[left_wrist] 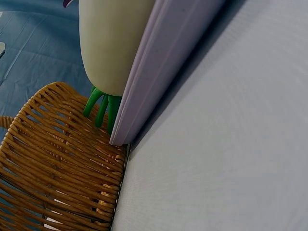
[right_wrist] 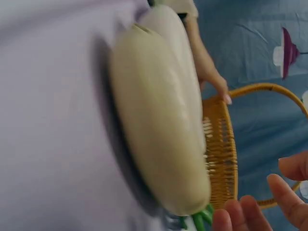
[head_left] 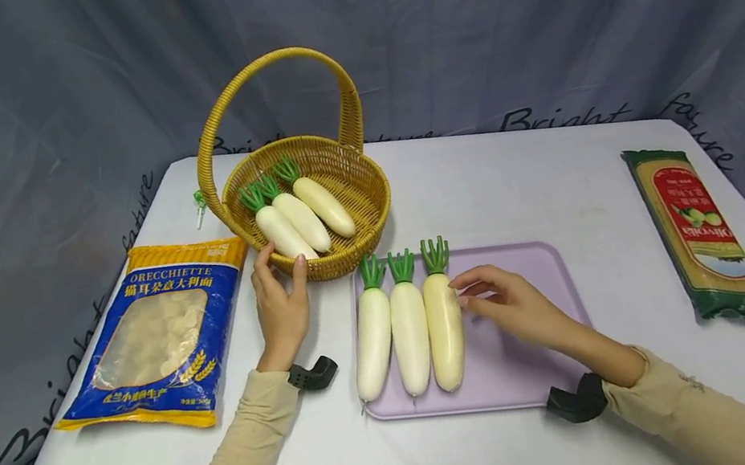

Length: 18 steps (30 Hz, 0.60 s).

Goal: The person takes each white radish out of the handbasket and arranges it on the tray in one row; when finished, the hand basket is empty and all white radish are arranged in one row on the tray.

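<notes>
My left hand (head_left: 283, 308) grips the near rim of a wicker basket (head_left: 375, 183) with a tall arched handle. Inside it lie three white radishes (head_left: 299, 224) with green tops. A lilac tray (head_left: 516, 307) beside the basket bears three more radishes, side by side, tops toward the basket. My right hand (head_left: 519, 307) is over the tray, right beside the rightmost, yellower radish (head_left: 446, 335). In the right wrist view its fingers (right_wrist: 286, 197) are parted, with nothing between them, near that radish's top end (right_wrist: 159, 125). The left wrist view does not show the left hand.
A blue and yellow orecchiette bag (head_left: 155, 340) lies left of the basket. At the far right lies a green and red pasta packet (head_left: 701, 229). A small green-topped item (head_left: 200, 208) is behind the bag. Grey curtain (head_left: 456, 24) hangs behind the white-covered table (head_left: 504, 183).
</notes>
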Tool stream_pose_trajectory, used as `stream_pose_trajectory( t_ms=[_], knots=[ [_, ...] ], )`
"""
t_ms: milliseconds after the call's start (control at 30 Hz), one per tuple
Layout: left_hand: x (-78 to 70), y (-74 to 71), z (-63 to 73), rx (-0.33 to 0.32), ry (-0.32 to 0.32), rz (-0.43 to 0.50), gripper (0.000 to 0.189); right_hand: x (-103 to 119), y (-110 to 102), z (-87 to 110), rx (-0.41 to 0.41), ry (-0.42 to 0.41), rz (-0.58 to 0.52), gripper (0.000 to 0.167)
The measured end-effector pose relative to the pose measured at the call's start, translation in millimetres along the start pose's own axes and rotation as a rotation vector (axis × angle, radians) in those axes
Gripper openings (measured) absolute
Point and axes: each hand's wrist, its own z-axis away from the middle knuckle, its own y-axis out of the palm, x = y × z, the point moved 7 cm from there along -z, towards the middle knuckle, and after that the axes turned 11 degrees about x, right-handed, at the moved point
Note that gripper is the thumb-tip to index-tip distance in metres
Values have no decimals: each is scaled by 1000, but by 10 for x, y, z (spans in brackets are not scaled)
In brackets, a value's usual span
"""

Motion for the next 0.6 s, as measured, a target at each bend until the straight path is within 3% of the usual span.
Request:
stream_pose_trajectory(
  t_ms=[133, 300, 433, 600],
  knots=[
    [5, -16, 9, -5, -10, 1, 55, 145, -183, -186, -61, -63, -112, 26],
    [14, -10, 4, -6, -11, 4, 55, 297, -334, -565, -101, -151, -443, 23],
    [13, -4, 1, -6, -7, 12, 55, 398, -232, -952, -2, -181, -585, 32],
    [5, -6, 6, 0, -9, 7, 55, 487, 11, -1363, 187, -160, -581, 49]
  ],
)
